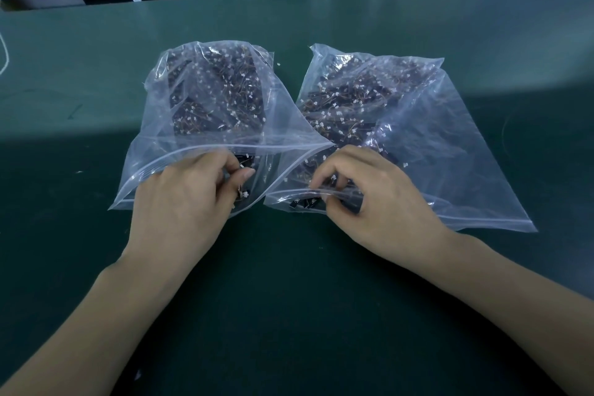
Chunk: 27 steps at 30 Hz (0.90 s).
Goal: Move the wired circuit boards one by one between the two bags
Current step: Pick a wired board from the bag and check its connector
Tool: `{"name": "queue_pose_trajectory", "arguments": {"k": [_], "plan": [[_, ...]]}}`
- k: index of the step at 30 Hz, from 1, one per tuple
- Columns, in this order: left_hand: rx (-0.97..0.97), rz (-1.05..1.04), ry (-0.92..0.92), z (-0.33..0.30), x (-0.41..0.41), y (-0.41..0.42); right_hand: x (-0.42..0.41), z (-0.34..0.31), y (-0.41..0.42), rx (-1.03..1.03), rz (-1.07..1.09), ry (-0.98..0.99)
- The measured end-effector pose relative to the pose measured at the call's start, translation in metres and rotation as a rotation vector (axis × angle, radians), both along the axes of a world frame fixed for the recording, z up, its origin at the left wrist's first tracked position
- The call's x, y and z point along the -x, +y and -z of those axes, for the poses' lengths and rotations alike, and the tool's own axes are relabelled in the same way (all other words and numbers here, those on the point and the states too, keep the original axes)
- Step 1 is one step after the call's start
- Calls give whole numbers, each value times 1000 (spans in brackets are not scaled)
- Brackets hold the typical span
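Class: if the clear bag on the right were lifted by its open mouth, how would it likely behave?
The right bag would probably sag and fold: its thin film is already creased. The circuit boards heaped inside would likely slide together, and some might spill out.

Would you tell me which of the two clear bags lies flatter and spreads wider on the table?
The right bag, under the right hand: it spreads wide and flat, while the left bag bulges up higher.

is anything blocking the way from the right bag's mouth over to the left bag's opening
Nothing visible does. The right bag and left bag lie mouth to mouth on the green mat, with the left hand and right hand already at the openings.
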<state>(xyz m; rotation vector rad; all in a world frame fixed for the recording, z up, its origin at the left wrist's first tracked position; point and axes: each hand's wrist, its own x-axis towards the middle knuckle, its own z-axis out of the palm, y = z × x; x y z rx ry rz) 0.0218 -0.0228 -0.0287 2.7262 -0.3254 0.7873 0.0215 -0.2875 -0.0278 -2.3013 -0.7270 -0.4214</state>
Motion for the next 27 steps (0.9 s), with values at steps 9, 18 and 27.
{"name": "queue_pose_trajectory", "arguments": {"k": [9,18,27], "plan": [[191,192,-123,-4,8,-16,2,1,1,27,-43,6],[312,425,46,2,22,-39,2,-3,3,-136,-121,-83],[386,441,13,2,25,-40,2,0,5,-83,-186,-57]]}}
